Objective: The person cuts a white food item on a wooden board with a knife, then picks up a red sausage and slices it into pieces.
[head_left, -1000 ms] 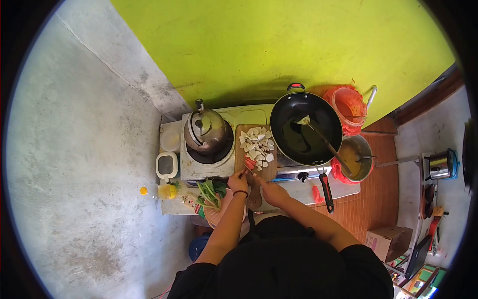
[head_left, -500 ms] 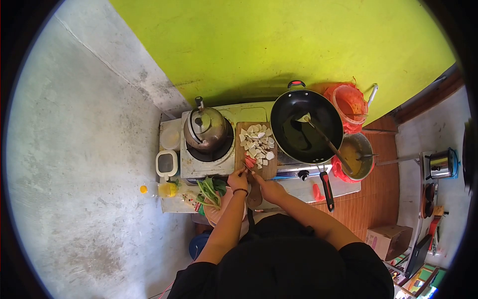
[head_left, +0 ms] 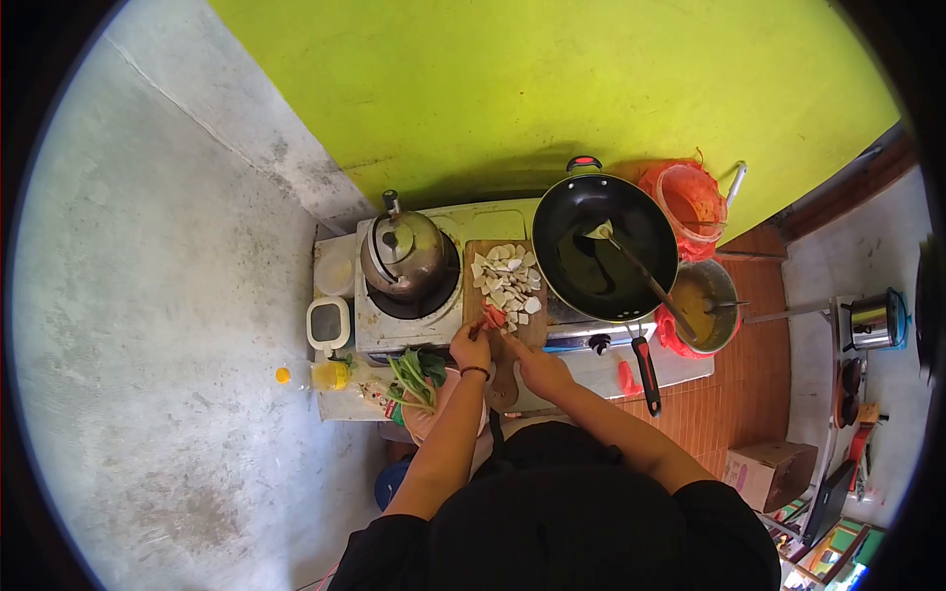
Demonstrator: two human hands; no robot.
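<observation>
A wooden cutting board [head_left: 533,333] bears a heap of pale sliced pieces [head_left: 507,280] and some red pieces [head_left: 495,316] near its front. My left hand [head_left: 470,347] is closed at the board's front left, fingers pinched beside the red pieces; what they hold is too small to name. My right hand [head_left: 541,367] is closed at the board's front right, and what it grips is hidden. A black wok [head_left: 591,286] with a wooden-handled spatula [head_left: 641,268] in it stands right of the board.
A metal kettle [head_left: 414,258] sits on the left burner. Leafy greens [head_left: 418,379] lie front left, near a yellow-capped bottle [head_left: 284,375]. At the right are a pot of yellowish liquid [head_left: 698,305] and a red container [head_left: 690,202]. The wok handle [head_left: 646,376] juts forward.
My left hand has moved slightly up and left, close to the red pieces. My right hand has shifted slightly, and the gap between the hands is wider.
</observation>
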